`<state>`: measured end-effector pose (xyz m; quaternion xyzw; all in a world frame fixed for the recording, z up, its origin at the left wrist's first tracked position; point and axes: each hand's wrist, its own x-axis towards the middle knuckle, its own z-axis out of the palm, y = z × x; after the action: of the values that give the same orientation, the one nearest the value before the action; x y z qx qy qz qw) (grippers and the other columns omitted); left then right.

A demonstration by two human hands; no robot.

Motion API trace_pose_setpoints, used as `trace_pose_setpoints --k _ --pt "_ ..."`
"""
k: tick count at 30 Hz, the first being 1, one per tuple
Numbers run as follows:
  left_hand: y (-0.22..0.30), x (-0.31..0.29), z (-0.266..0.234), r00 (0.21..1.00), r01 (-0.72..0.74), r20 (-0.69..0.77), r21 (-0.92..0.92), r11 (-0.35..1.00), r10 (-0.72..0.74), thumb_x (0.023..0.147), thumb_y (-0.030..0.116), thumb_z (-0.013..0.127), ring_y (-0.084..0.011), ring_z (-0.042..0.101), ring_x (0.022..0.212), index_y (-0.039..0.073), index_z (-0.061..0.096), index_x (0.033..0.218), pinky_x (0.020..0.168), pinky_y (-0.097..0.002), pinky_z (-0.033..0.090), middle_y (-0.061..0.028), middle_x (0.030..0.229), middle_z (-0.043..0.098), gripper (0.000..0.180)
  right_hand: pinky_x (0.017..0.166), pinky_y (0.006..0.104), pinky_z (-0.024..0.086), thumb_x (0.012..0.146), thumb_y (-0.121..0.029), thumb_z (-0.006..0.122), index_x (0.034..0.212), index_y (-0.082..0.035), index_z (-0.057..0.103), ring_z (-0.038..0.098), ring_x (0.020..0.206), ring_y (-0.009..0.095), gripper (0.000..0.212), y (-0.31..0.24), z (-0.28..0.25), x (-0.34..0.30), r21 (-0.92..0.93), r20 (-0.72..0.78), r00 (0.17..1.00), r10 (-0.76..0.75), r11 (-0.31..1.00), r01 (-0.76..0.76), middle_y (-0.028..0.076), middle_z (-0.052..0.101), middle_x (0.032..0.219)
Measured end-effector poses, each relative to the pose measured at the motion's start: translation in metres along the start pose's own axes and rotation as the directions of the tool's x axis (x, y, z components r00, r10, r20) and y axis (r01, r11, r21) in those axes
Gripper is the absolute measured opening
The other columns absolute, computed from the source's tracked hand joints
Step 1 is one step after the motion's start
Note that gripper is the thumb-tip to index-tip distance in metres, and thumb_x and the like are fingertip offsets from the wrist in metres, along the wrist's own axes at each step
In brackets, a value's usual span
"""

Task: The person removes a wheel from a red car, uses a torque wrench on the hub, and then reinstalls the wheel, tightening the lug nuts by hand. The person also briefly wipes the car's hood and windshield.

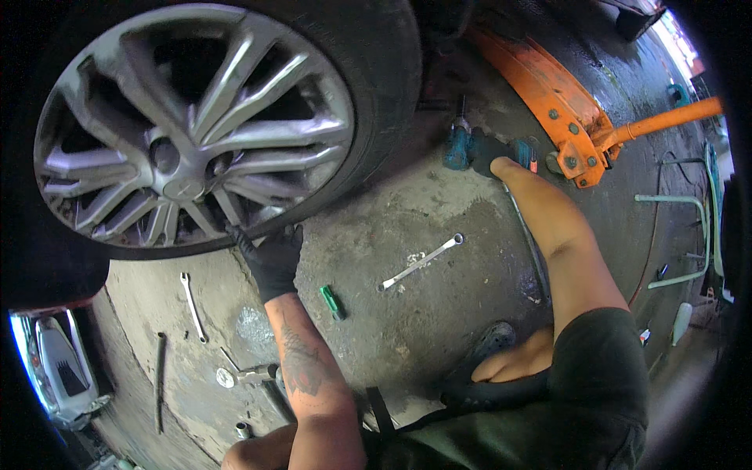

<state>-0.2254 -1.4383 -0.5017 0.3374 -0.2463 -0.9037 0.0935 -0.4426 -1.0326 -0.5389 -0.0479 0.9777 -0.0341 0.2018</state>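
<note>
My left hand [270,262], in a black glove, is at the lower edge of a silver spoked wheel [184,176]. Its fingers are apart, and the index fingertip reaches the rim near the black tire [384,102]. My right arm stretches forward, and the black-gloved right hand [487,152] is closed around the handle of a blue cordless impact wrench [457,147] down by the floor. The wrench's dark socket end points away from me, toward the shadow under the vehicle. The hand covers most of the handle.
An orange floor jack [576,117] stands at the far right. On the concrete lie a ring spanner [423,262], a green-handled tool [332,302], a combination wrench [193,309], a dark bar [160,384] and a socket [243,430]. A pale green metal frame [703,235] stands right.
</note>
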Motion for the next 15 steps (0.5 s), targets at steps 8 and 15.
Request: trace_pose_setpoints --k 8,15 --pt "-0.077 0.000 -0.016 0.749 -0.513 -0.038 0.598 0.616 0.661 0.094 0.039 0.051 -0.0260 0.048 0.115 0.004 0.043 0.134 0.093 -0.0403 0.042 -0.0141 0.128 0.050 0.053 0.080 0.0477 0.048 0.075 -0.028 0.065 0.109 -0.007 0.057 0.063 0.094 0.040 0.041 0.038 -0.075 -0.075 0.014 0.004 0.946 -0.324 0.946 0.324 0.021 0.065 0.098" --pt "-0.205 -0.068 0.091 0.472 -0.812 0.881 0.453 -0.367 0.042 0.068 0.030 0.076 -0.0379 0.051 0.112 0.001 0.048 0.128 0.097 -0.0440 0.038 -0.0208 0.122 0.055 0.072 0.083 0.0443 0.049 0.073 -0.042 0.068 0.118 -0.015 0.059 0.064 0.094 0.035 0.054 0.068 -0.004 -0.192 0.513 0.097 0.784 -0.613 0.706 0.489 0.015 0.066 0.105"
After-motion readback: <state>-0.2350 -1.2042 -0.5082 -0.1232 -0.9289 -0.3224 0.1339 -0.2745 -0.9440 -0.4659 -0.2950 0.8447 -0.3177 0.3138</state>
